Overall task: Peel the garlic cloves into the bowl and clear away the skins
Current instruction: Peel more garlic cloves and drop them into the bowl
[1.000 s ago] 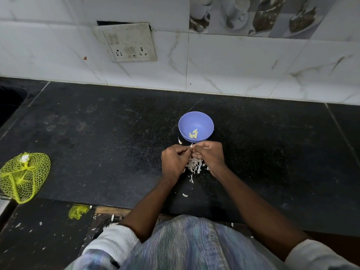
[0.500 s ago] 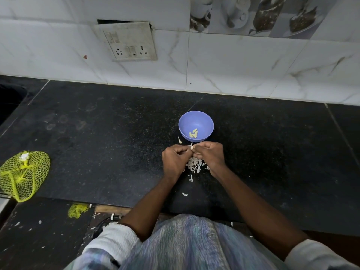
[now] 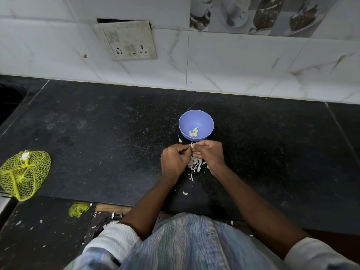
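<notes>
— One garlic clove (image 3: 191, 151) sits pinched between both hands, just at the six o'clock side of the bowl (image 3: 205, 117). Only a pale sliver of it shows.

— Who has the hold?

— Both. The left hand (image 3: 174, 162) is curled nearly closed, its grip pinching from nine o'clock; the right hand (image 3: 209, 153) is closed the same way, its grip pinching from three o'clock. Fingertips almost touch over the clove.

— Which way does its long axis run?

— Cannot tell; too little shows.

— And the drop?

— That turns on one relation: the bowl lies at twelve o'clock from the pinch, near, rim just beyond the knuckles. The right hand looks slightly nearer to it, so I judge it the likelier carrier.

— Anything in the bowl already?

— A few peeled cloves (image 3: 193, 132), low on its near wall.

— Skins?

— A white heap of skins (image 3: 194, 163) lies on the dark surface (image 3: 116, 143) under the hands, with stray flakes toward six o'clock. A yellow net bag (image 3: 23, 173) rests well apart at nine o'clock.
</notes>
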